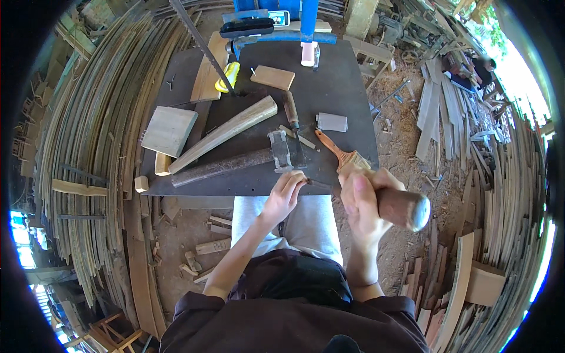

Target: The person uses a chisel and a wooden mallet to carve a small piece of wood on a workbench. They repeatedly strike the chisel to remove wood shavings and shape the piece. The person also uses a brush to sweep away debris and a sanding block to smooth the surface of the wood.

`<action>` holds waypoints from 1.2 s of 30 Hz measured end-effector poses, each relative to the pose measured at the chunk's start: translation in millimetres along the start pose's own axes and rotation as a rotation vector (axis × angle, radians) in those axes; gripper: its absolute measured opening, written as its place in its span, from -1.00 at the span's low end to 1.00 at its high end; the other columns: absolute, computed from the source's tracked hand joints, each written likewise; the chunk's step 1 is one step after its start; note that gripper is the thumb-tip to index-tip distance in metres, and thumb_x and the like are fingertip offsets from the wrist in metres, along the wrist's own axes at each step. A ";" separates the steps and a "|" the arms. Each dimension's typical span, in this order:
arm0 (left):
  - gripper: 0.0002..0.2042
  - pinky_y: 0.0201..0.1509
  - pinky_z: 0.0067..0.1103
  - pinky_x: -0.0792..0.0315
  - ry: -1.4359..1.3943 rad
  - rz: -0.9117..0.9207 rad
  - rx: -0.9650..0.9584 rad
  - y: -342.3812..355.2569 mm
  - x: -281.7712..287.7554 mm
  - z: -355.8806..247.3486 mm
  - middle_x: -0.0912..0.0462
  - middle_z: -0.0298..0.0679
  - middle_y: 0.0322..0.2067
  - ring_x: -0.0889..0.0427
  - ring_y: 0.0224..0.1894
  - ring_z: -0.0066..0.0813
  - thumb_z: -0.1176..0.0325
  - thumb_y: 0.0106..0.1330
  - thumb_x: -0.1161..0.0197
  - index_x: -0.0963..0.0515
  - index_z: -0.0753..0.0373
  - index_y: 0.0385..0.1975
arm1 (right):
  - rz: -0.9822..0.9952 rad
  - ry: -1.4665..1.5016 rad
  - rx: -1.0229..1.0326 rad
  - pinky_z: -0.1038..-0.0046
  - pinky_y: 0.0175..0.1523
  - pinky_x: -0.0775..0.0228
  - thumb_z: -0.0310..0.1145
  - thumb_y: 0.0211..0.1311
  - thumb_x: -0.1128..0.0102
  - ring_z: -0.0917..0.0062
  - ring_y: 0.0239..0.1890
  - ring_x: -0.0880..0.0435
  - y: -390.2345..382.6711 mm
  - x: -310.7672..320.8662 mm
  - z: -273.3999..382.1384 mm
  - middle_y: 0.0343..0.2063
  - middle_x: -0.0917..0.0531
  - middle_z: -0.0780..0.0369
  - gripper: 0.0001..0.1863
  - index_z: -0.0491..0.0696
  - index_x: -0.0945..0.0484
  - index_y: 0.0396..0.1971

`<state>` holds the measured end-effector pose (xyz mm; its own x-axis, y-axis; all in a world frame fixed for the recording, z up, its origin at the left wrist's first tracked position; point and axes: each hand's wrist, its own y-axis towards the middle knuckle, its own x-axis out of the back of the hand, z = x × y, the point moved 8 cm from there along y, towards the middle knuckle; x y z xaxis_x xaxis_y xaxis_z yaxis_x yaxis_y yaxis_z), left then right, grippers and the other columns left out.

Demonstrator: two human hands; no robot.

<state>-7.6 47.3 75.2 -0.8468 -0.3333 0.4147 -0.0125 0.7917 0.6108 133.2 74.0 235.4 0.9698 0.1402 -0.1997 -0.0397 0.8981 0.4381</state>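
Observation:
My right hand (362,197) is closed around the thick brown wooden handle (399,207) of a tool, its light-capped end pointing right. My left hand (284,197) has its fingers curled at the tool's narrow dark shaft (318,184), near the table's front edge. Just beyond my left fingers rests a sledgehammer's worn metal head (279,150), its long shaft (218,167) stretching left. A paintbrush (329,144) lies behind my right hand. A wooden-handled tool (289,109), a small stick (306,140) and a pale grey piece (331,122) lie farther back on the dark tabletop (235,70).
A pale board (168,130), a long timber (223,132), a small block (272,77), a yellow object (226,76) and a blue clamp frame (309,26) are on the table. Stacked lumber (88,147) stands left; loose planks (435,112) and a person (465,70) are at right.

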 end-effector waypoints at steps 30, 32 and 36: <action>-0.87 -0.05 -0.35 -0.46 -0.023 0.002 0.085 2.6 -2.2 11.3 -0.56 -0.08 -0.24 -0.57 -0.14 -0.07 0.67 0.21 -0.19 -0.46 0.37 -0.27 | -0.170 0.030 -0.163 0.61 -0.61 0.01 -0.60 0.25 -0.11 0.72 -0.74 -0.20 6.8 -2.2 -14.0 -0.76 -0.32 0.35 -0.68 -0.05 -0.24 -0.64; -0.87 -0.06 -0.35 -0.47 -0.036 -0.013 0.089 6.6 2.6 7.6 -0.57 -0.08 -0.24 -0.58 -0.15 -0.07 0.67 0.21 -0.19 -0.47 0.37 -0.27 | -0.077 0.023 -0.003 0.61 -0.61 0.00 -0.61 0.25 -0.10 0.71 -0.73 -0.20 3.6 -2.9 -0.1 -0.76 -0.32 0.34 -0.67 -0.05 -0.23 -0.64; -0.85 -0.08 -0.36 -0.48 0.004 -0.017 0.081 0.4 3.6 24.4 -0.58 -0.07 -0.24 -0.59 -0.16 -0.07 0.67 0.21 -0.19 -0.49 0.36 -0.24 | -0.107 0.168 -0.187 0.62 -0.57 -0.21 -0.57 0.23 -0.20 0.76 -0.71 -0.39 5.5 -6.5 -49.1 -0.68 -0.51 0.37 -0.86 -0.16 -0.49 -0.53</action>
<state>-23.6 58.8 60.5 -0.8442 -0.3485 0.4073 -0.0699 0.8249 0.5610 114.8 98.6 196.0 0.9180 0.0933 -0.3855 0.0021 0.9708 0.2399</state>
